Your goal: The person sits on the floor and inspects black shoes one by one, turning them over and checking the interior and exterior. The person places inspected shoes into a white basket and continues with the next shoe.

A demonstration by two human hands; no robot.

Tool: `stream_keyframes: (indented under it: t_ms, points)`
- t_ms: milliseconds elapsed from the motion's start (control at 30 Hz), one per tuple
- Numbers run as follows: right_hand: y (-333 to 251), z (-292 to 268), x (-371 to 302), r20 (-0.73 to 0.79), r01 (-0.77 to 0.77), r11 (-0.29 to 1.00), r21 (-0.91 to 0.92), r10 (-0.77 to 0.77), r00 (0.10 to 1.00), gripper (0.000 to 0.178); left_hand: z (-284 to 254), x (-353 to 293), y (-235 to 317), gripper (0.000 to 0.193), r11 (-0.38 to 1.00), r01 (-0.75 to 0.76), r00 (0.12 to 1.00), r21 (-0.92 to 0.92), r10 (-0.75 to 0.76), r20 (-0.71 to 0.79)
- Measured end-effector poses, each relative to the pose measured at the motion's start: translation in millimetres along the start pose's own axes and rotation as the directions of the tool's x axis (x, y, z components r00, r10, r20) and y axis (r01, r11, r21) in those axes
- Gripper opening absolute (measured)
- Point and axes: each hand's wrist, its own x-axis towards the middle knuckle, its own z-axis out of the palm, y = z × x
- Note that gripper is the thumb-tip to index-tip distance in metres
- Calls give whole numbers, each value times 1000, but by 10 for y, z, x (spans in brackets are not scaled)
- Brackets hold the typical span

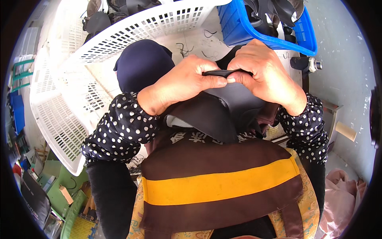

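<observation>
My left hand and my right hand meet in front of me, their thumbs almost touching. Both pinch the folded upper edge of a black, smooth, leather-like piece. From that edge the piece hangs toward my lap. Below my left wrist a curved black flap with a pale underside shows; whether it belongs to the same piece I cannot tell. Under it lies my brown apron with a broad yellow band. Beside my left wrist is a rounded, dark navy, cloth-like form.
A white slotted basket holding dark pieces stands ahead, with more white basketwork at left. At far right a blue crate holds black pieces. Black thread scraps lie between. A cardboard tube and pink cloth are at right.
</observation>
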Motion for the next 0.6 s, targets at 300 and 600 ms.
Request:
stream_keyframes:
  t_ms: [300, 600]
  points:
    - [-4, -30, -42, 48, -64, 998, 7, 64, 997, 15, 112, -33, 21, 19, 991, -22, 995, -131, 9, -102]
    - [13, -263, -26, 222, -334, 905, 262, 280, 934, 52, 93, 29, 115, 15, 997, 54, 998, 60, -52, -36]
